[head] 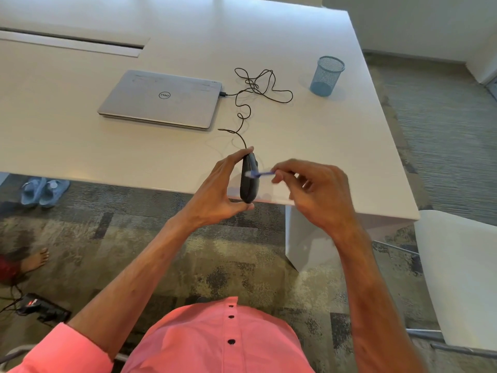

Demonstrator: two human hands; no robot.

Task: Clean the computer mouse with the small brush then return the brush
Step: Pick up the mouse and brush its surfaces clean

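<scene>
A person's left hand [223,184] is gripping a black wired computer mouse [247,181] turned on edge, with the fingertips over its front end and the thumb under its rear. The hand is holding it over the near edge of the white table [80,152], apparently so that its side is facing the brush. The right hand [314,189] is pinching a small blue-handled brush [262,173] between thumb and forefinger, the other fingers loosely curled. It is laying the pale bristles against the mouse's flank, and the blurred handle suggests sweeping strokes. The cleaning step appears to be under way, with the return of the brush not yet begun. The mouse's black cable [255,87] is trailing in loose loops across the tabletop to a closed silver Dell laptop [161,99], leaving slack enough for the mouse to be turned freely. Further right, well apart from the hands, a blue mesh pen cup [326,75] is standing upright, probably where the brush belongs.
</scene>
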